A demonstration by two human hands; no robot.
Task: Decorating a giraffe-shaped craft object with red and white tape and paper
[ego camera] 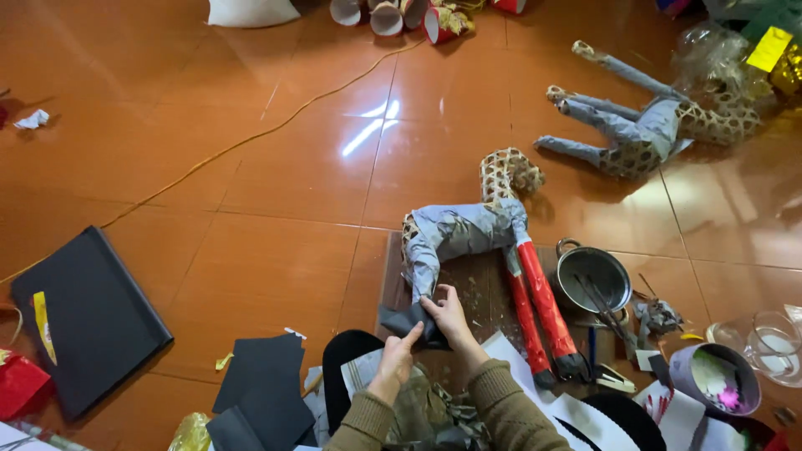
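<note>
Beside the woven animal figure (476, 230): metal pot (593, 280); black folder (88, 317).

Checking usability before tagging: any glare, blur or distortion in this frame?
Head view: white glare streak on the glossy orange tiled floor; hands and grey paper-wrapped woven animal figure are sharp, evenly lit, with soft shadows; tile lines bend slightly toward the edges.

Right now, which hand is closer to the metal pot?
The right hand is closer: it lies left of the metal pot, on the dark paper. The left hand is farther left and lower.
</note>
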